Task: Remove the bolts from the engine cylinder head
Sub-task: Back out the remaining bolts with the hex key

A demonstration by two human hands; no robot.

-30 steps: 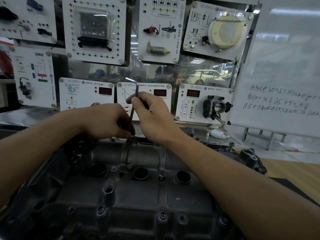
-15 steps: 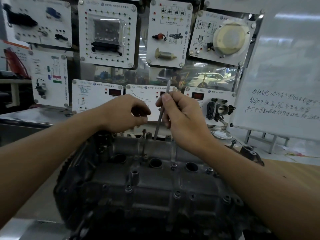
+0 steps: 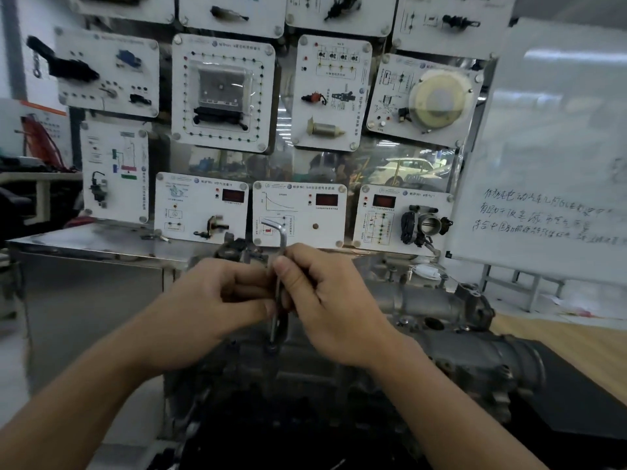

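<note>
Hands meet on the silver L-shaped steel hex key (image 3: 280,232): left hand (image 3: 210,301) and right hand (image 3: 327,300) each pinch its upright shaft, probably to twirl it fast, tip seemingly seated in a dark bolt (image 3: 272,348) on the grey cast-metal cylinder head (image 3: 475,361)

I'm looking at an automotive training workshop. The wall ahead is covered in white demonstration panels (image 3: 222,93) with car parts mounted on them: a boxed control unit, a throttle body (image 3: 425,225), red digital readouts. A whiteboard (image 3: 556,147) with handwritten notes stands on the right, and a white car (image 3: 407,167) shows in the glass behind. Right in front of me, there's an engine cylinder head (image 3: 424,301) with a hex key (image 3: 283,236) standing over it.
</note>
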